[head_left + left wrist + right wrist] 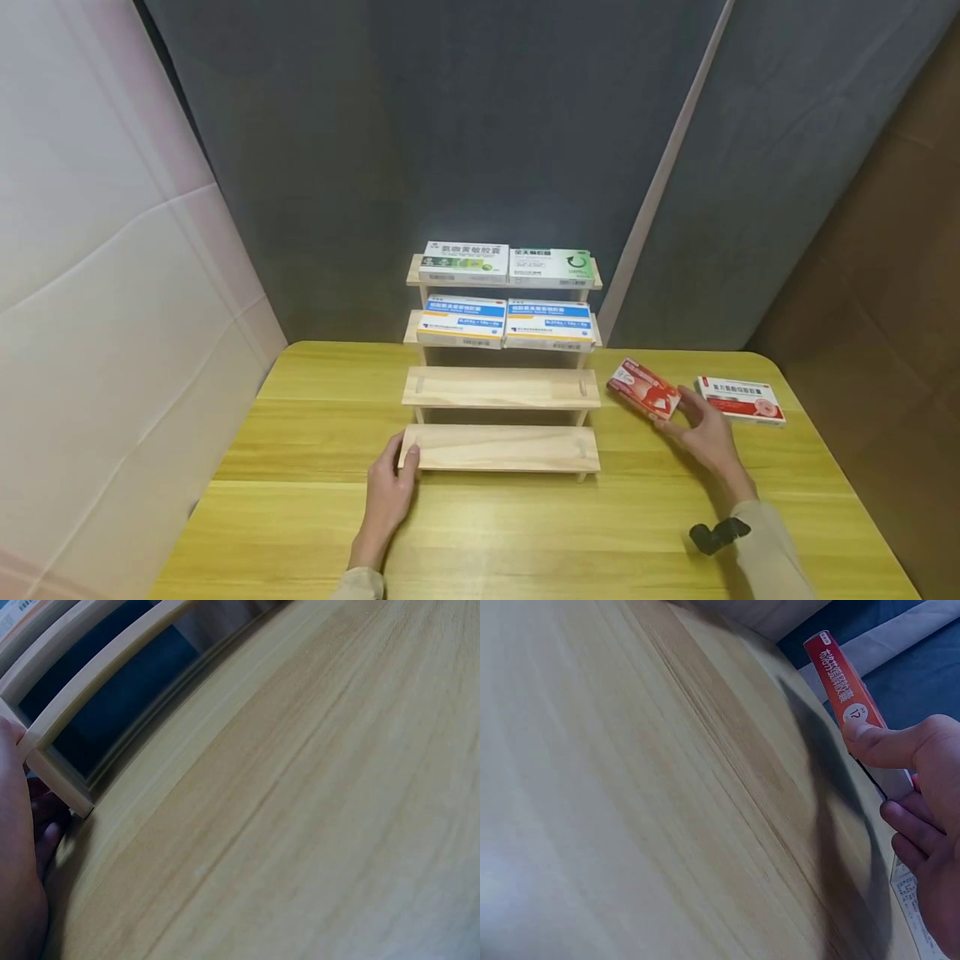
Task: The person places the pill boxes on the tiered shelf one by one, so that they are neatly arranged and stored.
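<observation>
My right hand (pixel 707 435) pinches the near right end of a red medicine box (pixel 643 389), tilted to the right of the rack. In the right wrist view, the thumb lies on the edge of the red box (pixel 845 686), whose shadow falls on the table. A stepped wooden rack (pixel 501 448) stands at mid-table. My left hand (pixel 392 482) grips the left end of its lowest step, thumb on top. The left wrist view shows other fingers behind the end leg of the rack (pixel 64 782).
A white-and-red medicine box (pixel 740 400) lies flat at the right of the wooden table (pixel 480 533). Two white-and-green boxes (pixel 464 261) sit on the top step and two blue-and-white boxes (pixel 461 321) on the step below. A dark curtain (pixel 450 125) hangs behind.
</observation>
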Demonstrator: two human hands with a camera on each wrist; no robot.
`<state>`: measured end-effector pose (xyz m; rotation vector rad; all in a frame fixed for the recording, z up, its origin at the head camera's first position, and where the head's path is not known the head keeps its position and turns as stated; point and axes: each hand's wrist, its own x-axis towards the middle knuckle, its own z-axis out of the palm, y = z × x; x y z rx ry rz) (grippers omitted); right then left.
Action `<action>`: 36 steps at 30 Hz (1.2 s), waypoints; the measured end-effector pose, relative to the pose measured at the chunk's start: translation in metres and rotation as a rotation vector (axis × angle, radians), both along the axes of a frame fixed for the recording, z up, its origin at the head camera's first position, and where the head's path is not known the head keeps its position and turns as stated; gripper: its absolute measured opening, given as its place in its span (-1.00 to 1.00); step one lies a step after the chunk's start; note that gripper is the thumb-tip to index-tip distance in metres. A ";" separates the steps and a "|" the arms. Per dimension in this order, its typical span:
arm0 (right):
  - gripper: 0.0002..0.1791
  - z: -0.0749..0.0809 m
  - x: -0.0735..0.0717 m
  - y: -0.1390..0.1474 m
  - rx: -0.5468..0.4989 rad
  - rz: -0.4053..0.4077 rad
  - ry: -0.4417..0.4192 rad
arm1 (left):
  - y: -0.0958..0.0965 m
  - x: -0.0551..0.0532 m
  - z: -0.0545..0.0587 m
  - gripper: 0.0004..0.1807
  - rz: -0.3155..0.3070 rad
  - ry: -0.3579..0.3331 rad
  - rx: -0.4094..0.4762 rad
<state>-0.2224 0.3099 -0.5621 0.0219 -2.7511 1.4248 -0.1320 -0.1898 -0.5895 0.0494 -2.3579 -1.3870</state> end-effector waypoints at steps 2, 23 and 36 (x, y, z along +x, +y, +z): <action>-0.02 0.001 0.003 0.000 0.002 -0.011 0.014 | 0.000 0.000 0.000 -0.64 0.002 -0.003 -0.001; -0.08 0.021 0.039 -0.014 -0.038 -0.065 0.126 | 0.000 0.001 0.001 -0.65 0.007 0.013 -0.004; -0.13 0.027 0.052 -0.026 -0.096 -0.035 0.197 | 0.000 0.000 -0.001 -0.64 0.002 0.007 -0.001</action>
